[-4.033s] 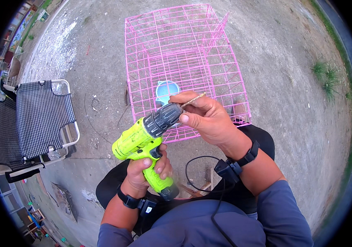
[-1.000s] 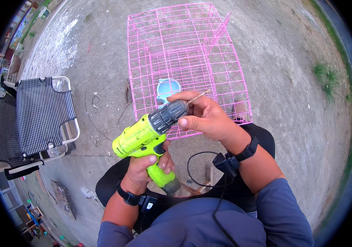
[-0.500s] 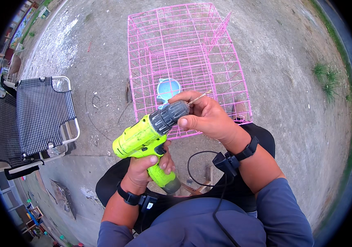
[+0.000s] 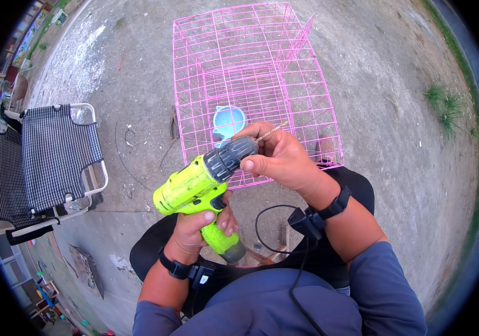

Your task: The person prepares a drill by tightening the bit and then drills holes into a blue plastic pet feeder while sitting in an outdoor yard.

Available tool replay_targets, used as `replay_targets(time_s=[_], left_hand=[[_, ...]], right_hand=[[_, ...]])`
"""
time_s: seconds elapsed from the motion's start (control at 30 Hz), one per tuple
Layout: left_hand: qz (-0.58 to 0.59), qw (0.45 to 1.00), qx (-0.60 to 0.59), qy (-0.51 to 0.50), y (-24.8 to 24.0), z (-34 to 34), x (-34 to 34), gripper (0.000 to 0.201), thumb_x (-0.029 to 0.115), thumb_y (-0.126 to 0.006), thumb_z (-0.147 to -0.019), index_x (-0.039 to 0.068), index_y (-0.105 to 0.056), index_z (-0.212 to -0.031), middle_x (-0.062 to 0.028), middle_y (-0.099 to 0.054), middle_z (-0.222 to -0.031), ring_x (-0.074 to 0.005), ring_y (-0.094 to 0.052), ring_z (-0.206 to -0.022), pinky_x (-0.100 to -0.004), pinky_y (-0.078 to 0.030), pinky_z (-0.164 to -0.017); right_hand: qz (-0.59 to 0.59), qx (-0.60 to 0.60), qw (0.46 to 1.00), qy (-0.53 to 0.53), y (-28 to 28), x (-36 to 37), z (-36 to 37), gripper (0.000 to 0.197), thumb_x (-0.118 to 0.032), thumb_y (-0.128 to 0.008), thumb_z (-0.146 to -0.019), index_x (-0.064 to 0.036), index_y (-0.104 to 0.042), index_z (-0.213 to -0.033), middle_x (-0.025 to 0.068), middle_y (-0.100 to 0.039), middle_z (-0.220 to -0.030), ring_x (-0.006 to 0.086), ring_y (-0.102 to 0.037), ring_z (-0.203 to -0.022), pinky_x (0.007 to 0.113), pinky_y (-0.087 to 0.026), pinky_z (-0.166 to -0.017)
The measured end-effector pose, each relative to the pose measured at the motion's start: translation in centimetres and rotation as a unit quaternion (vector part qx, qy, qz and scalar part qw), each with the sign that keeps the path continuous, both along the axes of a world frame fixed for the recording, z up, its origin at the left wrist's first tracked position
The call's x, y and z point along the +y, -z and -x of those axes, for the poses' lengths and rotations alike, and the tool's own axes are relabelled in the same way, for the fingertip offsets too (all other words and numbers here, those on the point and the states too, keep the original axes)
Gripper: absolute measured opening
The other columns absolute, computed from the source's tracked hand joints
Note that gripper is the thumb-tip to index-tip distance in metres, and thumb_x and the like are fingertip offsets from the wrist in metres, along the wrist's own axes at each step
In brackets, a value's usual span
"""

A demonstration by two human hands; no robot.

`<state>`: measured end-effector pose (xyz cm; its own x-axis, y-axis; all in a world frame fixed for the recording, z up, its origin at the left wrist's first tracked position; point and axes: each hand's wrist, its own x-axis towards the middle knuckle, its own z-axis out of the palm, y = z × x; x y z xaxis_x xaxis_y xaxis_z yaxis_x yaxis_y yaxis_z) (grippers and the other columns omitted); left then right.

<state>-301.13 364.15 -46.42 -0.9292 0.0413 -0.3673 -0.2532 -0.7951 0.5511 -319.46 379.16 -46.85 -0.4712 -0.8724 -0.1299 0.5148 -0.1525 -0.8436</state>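
Observation:
A lime-green cordless drill (image 4: 186, 185) with a dark chuck (image 4: 232, 155) lies tilted across my lap, nose up and to the right. Its handle is wrapped by my left hand (image 4: 197, 228), thumb on the near side and fingers around the back. At the chuck's front end, my right hand (image 4: 287, 159) curls around, index finger on the far side and thumb on the near side. A thin twisted drill bit (image 4: 270, 133) sticks out of the chuck between thumb and index finger. The right hand's other fingers are partly hidden.
A pink wire cage (image 4: 253, 73) stands on the ground in front of me, with a light-blue bowl (image 4: 229, 120) seen through its bars. To the left is a checked folding chair (image 4: 57, 157). A black cable (image 4: 259, 224) loops from my right wrist. Grass tufts (image 4: 444, 109) grow at the right.
Almost nothing differs. My right thumb has shifted very slightly left along the chuck's front; the drill and my left hand keep their place.

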Motion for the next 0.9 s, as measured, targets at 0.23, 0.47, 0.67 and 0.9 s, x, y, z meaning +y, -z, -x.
replay_targets(time_s=[0.23,0.47,0.67,0.9], left_hand=[[0.027,1.000,-0.006,0.001,-0.4,0.0,0.1,0.050,0.024,-0.065,-0.077,0.001,-0.052,-0.120,-0.0066,-0.054,-0.065,-0.0224,-0.058,-0.058,-0.0385,-0.050,-0.066],[0.029,0.999,-0.013,0.002,-0.3,0.0,0.2,0.050,0.024,-0.066,-0.078,0.001,-0.052,-0.119,-0.0065,-0.054,-0.065,-0.0224,-0.058,-0.058,-0.0385,-0.050,-0.066],[0.026,1.000,-0.008,0.005,-0.4,-0.1,0.2,0.050,0.024,-0.066,-0.078,0.001,-0.051,-0.119,-0.0064,-0.054,-0.065,-0.0226,-0.058,-0.059,-0.0386,-0.050,-0.067],[0.015,1.000,-0.003,0.011,-0.8,-0.1,0.2,0.049,0.023,-0.067,-0.078,0.000,-0.051,-0.118,-0.0070,-0.054,-0.066,-0.0228,-0.059,-0.060,-0.0391,-0.051,-0.068]], right_hand=[[0.036,0.006,0.999,0.029,-0.9,-0.2,-0.5,0.053,-0.020,-0.078,-0.080,-0.0025,-0.054,-0.124,0.0023,-0.062,-0.098,0.0056,-0.056,-0.078,0.020,-0.047,-0.065],[0.029,0.002,0.999,0.027,-0.4,-0.3,-0.4,0.050,-0.020,-0.078,-0.081,-0.0023,-0.055,-0.121,0.0019,-0.062,-0.098,0.0052,-0.056,-0.078,0.020,-0.047,-0.065],[0.027,0.011,0.999,0.032,0.2,-0.3,-0.6,0.054,-0.024,-0.079,-0.079,-0.0025,-0.056,-0.122,0.0026,-0.062,-0.098,0.0066,-0.057,-0.079,0.020,-0.047,-0.065],[0.029,-0.017,0.999,0.012,-0.1,-0.1,-0.7,0.054,-0.025,-0.076,-0.082,-0.0027,-0.054,-0.126,0.0021,-0.062,-0.097,0.0063,-0.057,-0.077,0.021,-0.048,-0.064]])
